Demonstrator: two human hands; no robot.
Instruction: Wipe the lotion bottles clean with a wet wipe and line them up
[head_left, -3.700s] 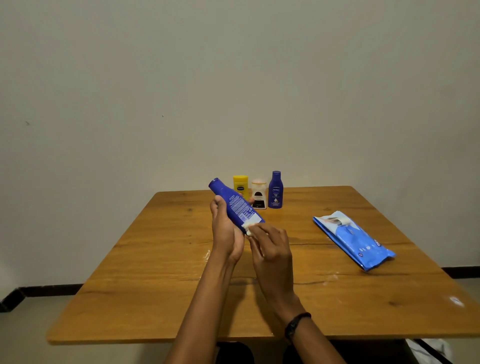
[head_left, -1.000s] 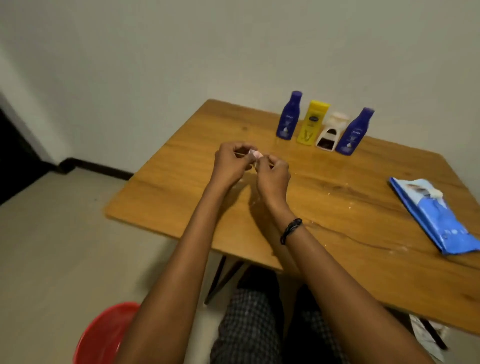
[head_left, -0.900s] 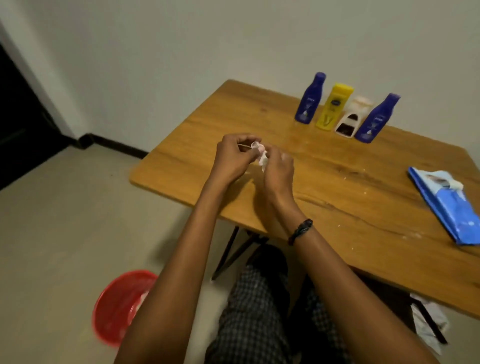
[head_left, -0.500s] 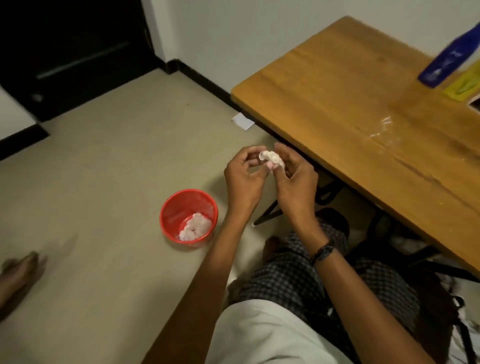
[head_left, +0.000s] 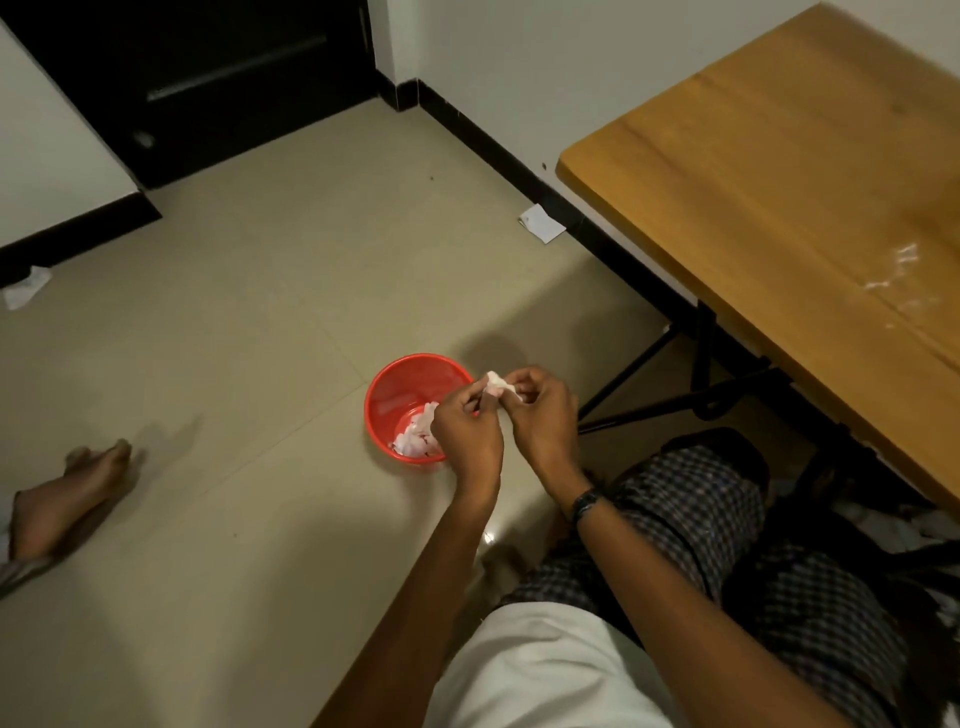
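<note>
Over the red bin (head_left: 385, 391), centre of the frame: a wipe about to be dropped.
The left hand (head_left: 467, 434) and right hand (head_left: 544, 415) both pinch the balled wet wipe (head_left: 497, 385) in curled fingertips, by the bin's right rim. It would be best to shift it left over the bin's middle, then release both hands together. The lotion bottles are out of view.

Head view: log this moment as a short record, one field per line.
left hand: pinches the wadded wet wipe
right hand: pinches the same wipe from the other side; dark wristband on the wrist
wadded wet wipe: held between both hands, in front of the red bin's rim
red bin: on the floor, crumpled used wipes inside
wooden table: to the right, only its corner in view
lotion bottles: not in view
floor: paper scrap near the table; another person's bare foot at left
</note>
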